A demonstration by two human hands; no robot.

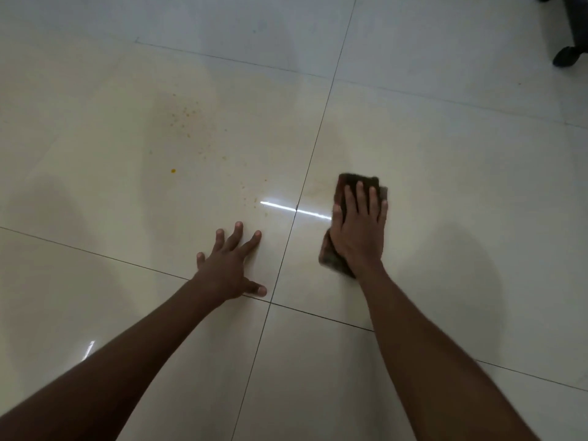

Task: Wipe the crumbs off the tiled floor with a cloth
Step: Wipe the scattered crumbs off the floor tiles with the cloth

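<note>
Left hand (230,265) splayed flat on tiled floor (445,138) just left of cloth (350,198), right hand (358,230) pressing straight-fingered on that dark, folded, probably soft and light cloth, best handled palm-down mid-fold; crumbs (187,119) well left, beyond.

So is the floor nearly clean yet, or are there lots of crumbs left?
Not nearly. The right hand presses a dark cloth flat on the tile right of the grout line, where no crumbs show. The left hand rests spread on the floor, holding nothing. Left to do: the orange crumbs scattered on the tile to the left, one bigger bit and a few specks near the glare streak.
</note>
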